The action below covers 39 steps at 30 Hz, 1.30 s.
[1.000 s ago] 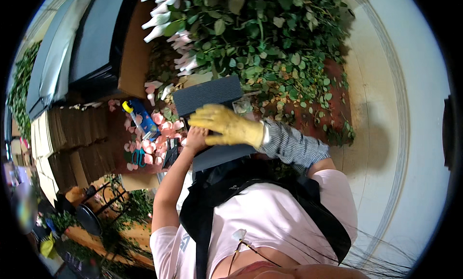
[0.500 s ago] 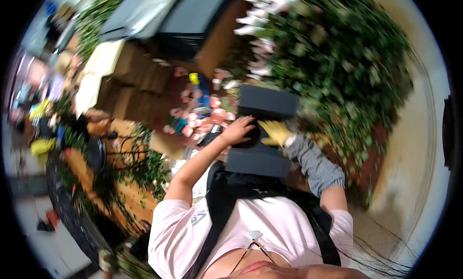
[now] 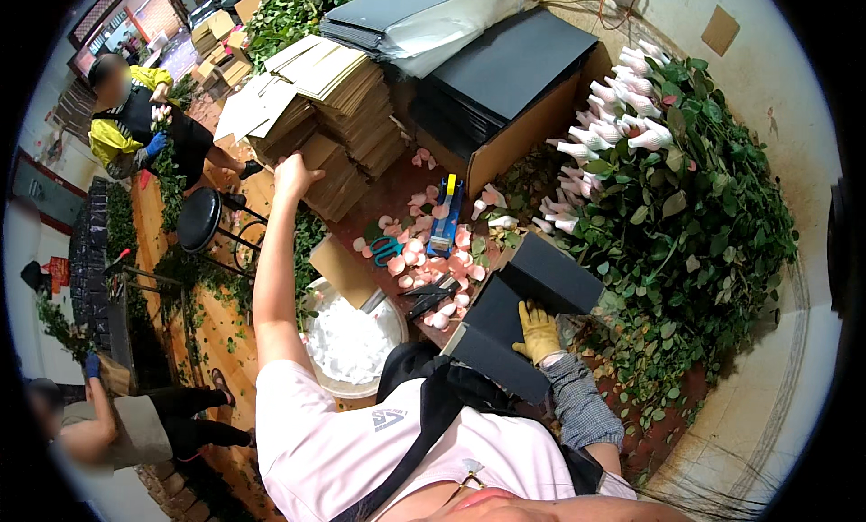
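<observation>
My bare left hand (image 3: 296, 175) is stretched out to the far left, at the edge of a tall stack of brown cardboard pieces (image 3: 338, 166). Its thumb stands apart from the bent fingers, and I see nothing held in it. My right hand (image 3: 538, 332), in a yellow glove, lies with fingers extended on a dark grey folded sheet (image 3: 492, 355) in front of me. That sheet has raised panels on its near and far sides. Left of it lies a black tool (image 3: 431, 296), its kind unclear. Beyond are a blue tape dispenser (image 3: 445, 220) and teal-handled scissors (image 3: 386, 249) among pink petals (image 3: 415, 256).
A large heap of leafy roses (image 3: 686, 215), heads in white netting, fills the right side. Dark sheets (image 3: 514, 71) stand in a carton behind. A round tub (image 3: 356, 341) of white bits sits near my left side. Two people and a black stool (image 3: 200, 220) are further left.
My left hand has left the dark sheet and swung out to the far left, to the cardboard stack. My gloved right hand stays on the sheet. The view has turned.
</observation>
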Tool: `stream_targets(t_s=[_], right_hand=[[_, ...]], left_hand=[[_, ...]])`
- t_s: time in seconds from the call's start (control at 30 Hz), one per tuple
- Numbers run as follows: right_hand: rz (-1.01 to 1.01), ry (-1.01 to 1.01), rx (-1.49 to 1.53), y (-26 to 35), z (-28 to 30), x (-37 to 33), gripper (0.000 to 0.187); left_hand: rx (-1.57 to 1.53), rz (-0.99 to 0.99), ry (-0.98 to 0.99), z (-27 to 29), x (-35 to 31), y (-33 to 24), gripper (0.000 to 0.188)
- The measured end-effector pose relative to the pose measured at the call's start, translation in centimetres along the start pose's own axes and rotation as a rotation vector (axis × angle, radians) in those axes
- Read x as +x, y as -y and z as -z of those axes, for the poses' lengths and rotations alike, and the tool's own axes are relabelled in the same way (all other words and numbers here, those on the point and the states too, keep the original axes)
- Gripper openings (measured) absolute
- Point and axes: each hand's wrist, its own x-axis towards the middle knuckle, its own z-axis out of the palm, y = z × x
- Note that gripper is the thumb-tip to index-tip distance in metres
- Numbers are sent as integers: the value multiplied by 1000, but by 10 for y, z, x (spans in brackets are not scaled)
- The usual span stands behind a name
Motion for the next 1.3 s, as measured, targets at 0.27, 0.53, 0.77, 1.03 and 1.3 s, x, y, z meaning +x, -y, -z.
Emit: stream_targets(t_s=[0.27, 0.53, 0.77, 1.03, 1.3], right_hand=[[-25, -53, 69, -1, 0, -4, 112], [-44, -74, 30, -6, -15, 1, 97], [-28, 125, 44, 1, 8, 5, 101], [118, -251, 450, -13, 1, 28, 62], [-21, -42, 373, -2, -1, 38, 60]], left_hand=[[1, -25, -322, 6, -34, -25, 89], [-749, -152, 1369, -71, -191, -149, 61], [-656, -334, 1062, -260, -255, -235, 34], [-424, -617, 733, -296, -266, -237, 34], [-349, -997, 1334, -247, -252, -271, 34]])
